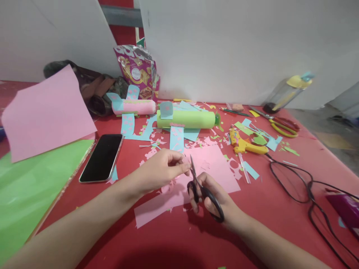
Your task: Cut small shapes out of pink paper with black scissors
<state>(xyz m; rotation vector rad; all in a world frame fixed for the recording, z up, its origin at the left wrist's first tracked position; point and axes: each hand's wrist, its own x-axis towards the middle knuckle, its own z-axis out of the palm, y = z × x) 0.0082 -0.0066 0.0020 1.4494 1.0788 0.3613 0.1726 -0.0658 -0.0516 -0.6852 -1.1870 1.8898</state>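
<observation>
My right hand [217, 200] grips black-handled scissors [199, 186], blades pointing up and away. My left hand [161, 170] pinches a tiny pink paper piece [186, 163] right at the blades. Under both hands lies a pink paper sheet [215, 170] with cut-out holes on the red table [157, 239]. Behind it lie a green paper-roll plane [186, 119] with blue wings and a smaller pink plane [134, 107].
A black phone [102, 157] lies left of my hands. Green [25, 186] and pink [45, 112] sheets sit far left. A yellow glue gun [245, 145] with a black cord [305, 186], red-yellow scissors [280, 125], a bottle [288, 91], a snack bag [138, 71], paper scraps.
</observation>
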